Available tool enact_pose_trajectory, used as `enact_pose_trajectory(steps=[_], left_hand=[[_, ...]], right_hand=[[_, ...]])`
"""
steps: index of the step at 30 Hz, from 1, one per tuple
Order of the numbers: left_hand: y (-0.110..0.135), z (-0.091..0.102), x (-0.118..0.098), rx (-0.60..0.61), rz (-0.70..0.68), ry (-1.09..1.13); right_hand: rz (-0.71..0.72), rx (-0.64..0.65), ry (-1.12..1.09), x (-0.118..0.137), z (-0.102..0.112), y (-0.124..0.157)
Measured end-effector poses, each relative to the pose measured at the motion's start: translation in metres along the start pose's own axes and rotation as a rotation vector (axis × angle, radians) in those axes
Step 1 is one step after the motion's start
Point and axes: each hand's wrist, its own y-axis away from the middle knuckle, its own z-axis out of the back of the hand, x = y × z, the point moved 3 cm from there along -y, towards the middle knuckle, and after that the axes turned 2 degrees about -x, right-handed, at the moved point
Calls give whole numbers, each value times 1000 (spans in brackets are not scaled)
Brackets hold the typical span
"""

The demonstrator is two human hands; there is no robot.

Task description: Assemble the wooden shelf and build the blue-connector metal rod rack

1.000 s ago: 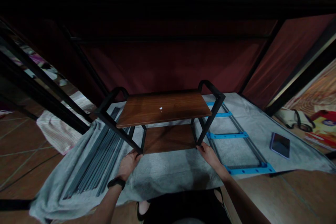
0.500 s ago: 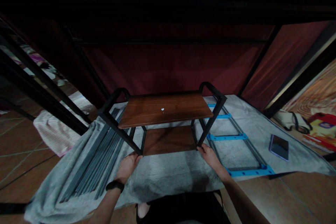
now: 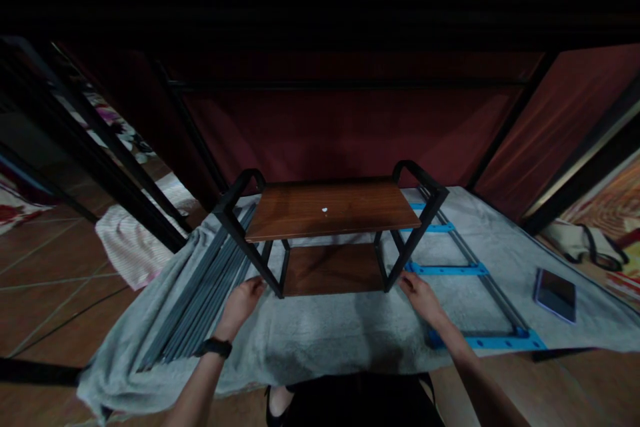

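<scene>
A two-tier rack with dark brown wood-look shelves [image 3: 335, 207] and a black frame stands upright on the grey cloth in front of me. My left hand [image 3: 243, 305] is just outside the rack's front left foot, a small gap from it, fingers loosely bent and holding nothing. On the other side, my right hand [image 3: 420, 293] sits beside the front right foot, also off the frame, with its fingers loosely apart. A small white mark [image 3: 325, 209] shows on the upper shelf.
Several grey tubes [image 3: 200, 300] lie in a bundle left of the rack. To the right is a ladder-like frame with blue crosspieces [image 3: 445, 270] and grey tubes. A phone [image 3: 555, 295] rests farther right on the grey cloth [image 3: 330, 333]. Dark red panels [image 3: 345, 127] stand behind.
Both hands have let go of the rack's front feet and moved outward a little. The rack stays in place on the cloth, while the view has shifted slightly left.
</scene>
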Motion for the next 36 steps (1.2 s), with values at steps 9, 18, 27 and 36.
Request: enact_pose_trajectory(steps=[9, 18, 27, 36], left_hand=[[-12, 116, -76, -396, -29, 1040], [-20, 169, -147, -398, -101, 1194], [-17, 181, -169, -62, 214, 1328], [-20, 186, -183, 17, 151, 1340]], right_hand=[[-74, -250, -422, 70, 84, -42], [110, -275, -485, 174, 128, -61], [-89, 64, -874, 204, 138, -92], [-128, 178, -894, 217, 136, -108]])
